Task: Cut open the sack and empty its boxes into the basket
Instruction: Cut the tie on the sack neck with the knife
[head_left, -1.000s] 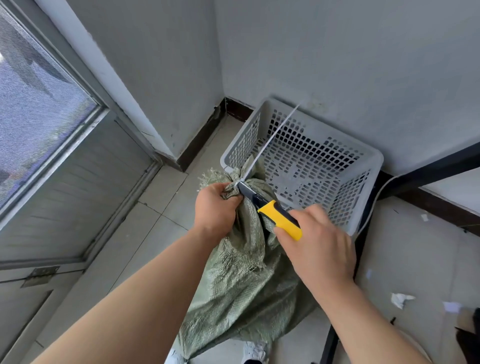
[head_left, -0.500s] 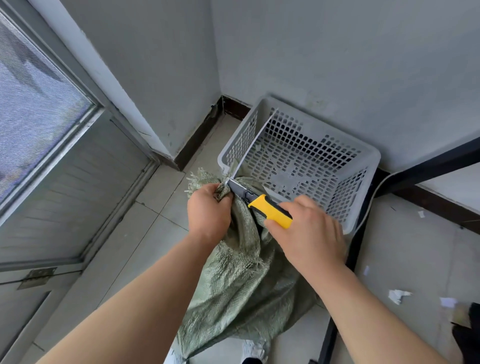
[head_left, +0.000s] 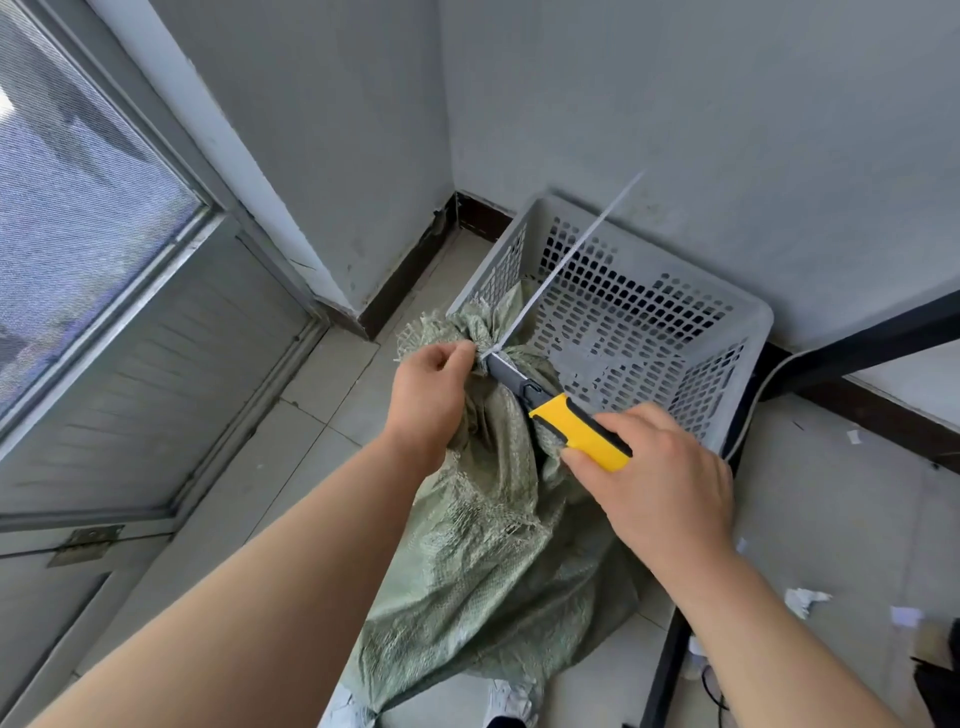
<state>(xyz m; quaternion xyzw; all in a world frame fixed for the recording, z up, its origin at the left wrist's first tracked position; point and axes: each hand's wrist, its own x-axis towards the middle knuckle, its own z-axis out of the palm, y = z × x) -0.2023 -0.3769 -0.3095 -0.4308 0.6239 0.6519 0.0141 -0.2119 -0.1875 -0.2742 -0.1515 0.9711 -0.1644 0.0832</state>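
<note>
Your left hand (head_left: 426, 395) pinched the neck of the green woven sack (head_left: 493, 545); your right hand (head_left: 660, 483) gripped a yellow-handled knife (head_left: 566, 421), blade at the white tie (head_left: 561, 260) beside your left fingers (head_left: 460, 354), grey perforated basket (head_left: 748, 332) beyond.

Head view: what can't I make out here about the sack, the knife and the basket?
- sack contents: head view, woven fabric hides any boxes.
- knife blade tip: head view, buried in the bunched neck beside the left hand; whether the white tie is cut, cannot tell.
- right hand underside: head view, hidden by its own back and the handle.
- basket near wall: head view, covered by sack and right hand.
</note>
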